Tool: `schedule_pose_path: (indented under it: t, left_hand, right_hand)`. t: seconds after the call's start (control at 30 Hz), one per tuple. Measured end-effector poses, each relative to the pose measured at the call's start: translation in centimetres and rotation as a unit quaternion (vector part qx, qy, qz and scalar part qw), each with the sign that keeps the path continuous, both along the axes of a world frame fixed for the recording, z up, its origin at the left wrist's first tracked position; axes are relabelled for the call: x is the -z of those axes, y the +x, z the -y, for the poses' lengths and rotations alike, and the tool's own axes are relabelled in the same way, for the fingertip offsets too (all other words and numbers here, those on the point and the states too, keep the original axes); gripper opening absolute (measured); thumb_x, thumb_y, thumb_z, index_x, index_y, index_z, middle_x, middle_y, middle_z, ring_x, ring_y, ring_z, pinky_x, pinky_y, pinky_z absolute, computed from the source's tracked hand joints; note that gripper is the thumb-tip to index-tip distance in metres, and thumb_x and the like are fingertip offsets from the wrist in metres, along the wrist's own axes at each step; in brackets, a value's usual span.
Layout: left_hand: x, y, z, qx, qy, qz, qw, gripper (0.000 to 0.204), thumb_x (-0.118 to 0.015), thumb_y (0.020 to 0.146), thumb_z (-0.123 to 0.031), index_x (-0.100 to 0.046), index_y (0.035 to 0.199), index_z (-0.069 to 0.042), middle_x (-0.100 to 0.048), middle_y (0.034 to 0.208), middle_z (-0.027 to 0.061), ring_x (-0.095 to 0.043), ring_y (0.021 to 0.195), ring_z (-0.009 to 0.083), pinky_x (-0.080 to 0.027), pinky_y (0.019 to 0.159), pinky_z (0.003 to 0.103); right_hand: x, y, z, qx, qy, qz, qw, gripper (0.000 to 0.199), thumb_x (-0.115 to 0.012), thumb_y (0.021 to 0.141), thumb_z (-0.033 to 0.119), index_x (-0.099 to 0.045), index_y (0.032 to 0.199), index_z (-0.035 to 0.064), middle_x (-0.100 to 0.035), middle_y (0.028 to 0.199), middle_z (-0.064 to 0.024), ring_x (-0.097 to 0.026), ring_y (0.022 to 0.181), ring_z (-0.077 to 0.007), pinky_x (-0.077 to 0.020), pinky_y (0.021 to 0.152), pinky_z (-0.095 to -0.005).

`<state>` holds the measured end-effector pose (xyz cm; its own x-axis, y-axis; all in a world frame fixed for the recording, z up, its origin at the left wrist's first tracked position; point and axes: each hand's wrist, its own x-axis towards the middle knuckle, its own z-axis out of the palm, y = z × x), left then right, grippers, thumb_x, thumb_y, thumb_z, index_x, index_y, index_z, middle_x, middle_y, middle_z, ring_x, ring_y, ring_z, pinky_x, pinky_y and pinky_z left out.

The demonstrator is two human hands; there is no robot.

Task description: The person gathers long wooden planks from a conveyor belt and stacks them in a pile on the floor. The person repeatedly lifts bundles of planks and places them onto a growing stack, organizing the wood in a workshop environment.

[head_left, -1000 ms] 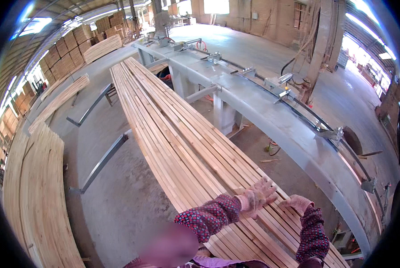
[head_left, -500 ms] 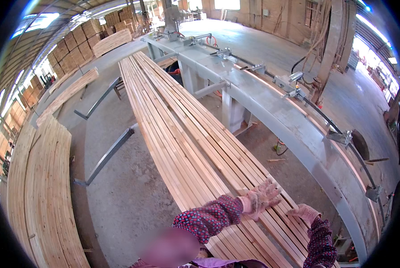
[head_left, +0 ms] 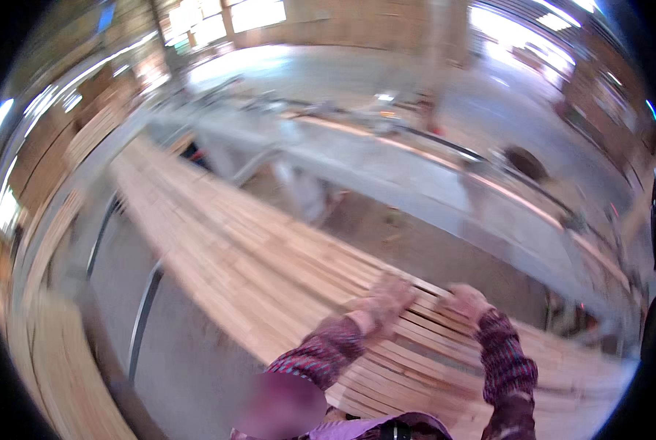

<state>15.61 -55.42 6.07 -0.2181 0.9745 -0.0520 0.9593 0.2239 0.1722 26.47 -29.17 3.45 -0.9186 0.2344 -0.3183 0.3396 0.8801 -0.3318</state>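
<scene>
The picture is blurred by head motion. A long stack of pale wooden slats (head_left: 225, 249) runs from the far left down to me. Both my hands are in light gloves, with dark patterned sleeves. My left hand (head_left: 387, 299) lies on top of the slats near the stack's right side, its fingers pointing away from me. My right hand (head_left: 466, 301) rests a little to the right, on the slats at the stack's right edge. The blur hides whether its fingers curl around a slat.
A long grey metal machine bed (head_left: 445, 183) runs along the right of the stack, with a gap of floor between them. Another pile of boards (head_left: 57, 367) lies at the lower left. A metal support rail (head_left: 143, 315) crosses the concrete floor beside the stack.
My head has swung, so the view has turned and gone blurry. Both hands stay on the near end of the slat stack, the right one now closer to the left.
</scene>
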Motion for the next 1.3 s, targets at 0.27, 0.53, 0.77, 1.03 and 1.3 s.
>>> schedule_pose_path:
  t: [0.27, 0.53, 0.77, 1.03, 1.3]
  left_hand:
    - [1.8, 1.4, 3.8, -0.036, -0.021, -0.050, 0.998, 0.112, -0.082, 0.059, -0.060, -0.041, 0.147, -0.005, -0.034, 0.154, 0.0224, -0.025, 0.146, 0.0409, -0.012, 0.124, 0.053]
    - [2.0, 4.2, 3.2, -0.051, -0.062, -0.099, 0.992, 0.121, -0.083, 0.059, -0.063, -0.035, 0.149, 0.001, -0.031, 0.155, 0.0261, -0.017, 0.149, 0.0413, -0.005, 0.124, 0.053]
    - [3.8, 3.2, 3.2, -0.030, -0.054, -0.081, 0.995, 0.123, -0.084, 0.058, -0.062, -0.032, 0.150, 0.001, -0.029, 0.155, 0.0269, -0.017, 0.149, 0.0416, -0.006, 0.124, 0.053]
    - [2.5, 4.1, 2.3, -0.054, -0.083, -0.073, 0.992, 0.123, -0.085, 0.059, -0.059, -0.031, 0.152, 0.000, -0.029, 0.156, 0.0271, -0.017, 0.149, 0.0406, -0.007, 0.124, 0.053]
    - [1.8, 3.8, 2.7, 0.025, -0.027, -0.189, 0.981, 0.107, -0.070, 0.070, -0.071, -0.037, 0.148, -0.005, -0.045, 0.147, 0.0208, -0.035, 0.140, 0.0416, -0.020, 0.119, 0.056]
  right_hand:
    - [2.0, 1.4, 8.0, -0.017, 0.094, -0.239, 0.966, 0.035, -0.066, 0.084, 0.038, -0.067, 0.084, 0.0033, -0.066, 0.078, -0.0165, -0.065, 0.072, -0.0344, -0.0538, 0.065, -0.0436]
    - [0.2, 2.7, 8.8, 0.084, 0.137, -0.078, 0.984, 0.061, -0.056, 0.084, 0.067, -0.069, 0.098, 0.0089, -0.071, 0.090, -0.0075, -0.071, 0.086, -0.0270, -0.0563, 0.067, -0.0447]
    - [1.3, 2.4, 8.3, 0.088, 0.150, -0.066, 0.983, 0.062, -0.055, 0.085, 0.069, -0.069, 0.099, 0.0107, -0.071, 0.094, -0.0067, -0.070, 0.087, -0.0262, -0.0563, 0.067, -0.0442]
    - [1.0, 2.1, 7.3, 0.077, 0.102, -0.033, 0.991, 0.061, -0.056, 0.086, 0.067, -0.069, 0.102, 0.0102, -0.071, 0.101, -0.0082, -0.069, 0.097, -0.0269, -0.0556, 0.077, -0.0445]
    - [1.6, -0.5, 1.7, 0.023, -0.102, 0.099, 0.990, 0.085, -0.065, 0.074, 0.076, -0.071, 0.111, -0.0009, -0.071, 0.109, -0.0184, -0.067, 0.105, -0.0352, -0.0521, 0.089, -0.0427]
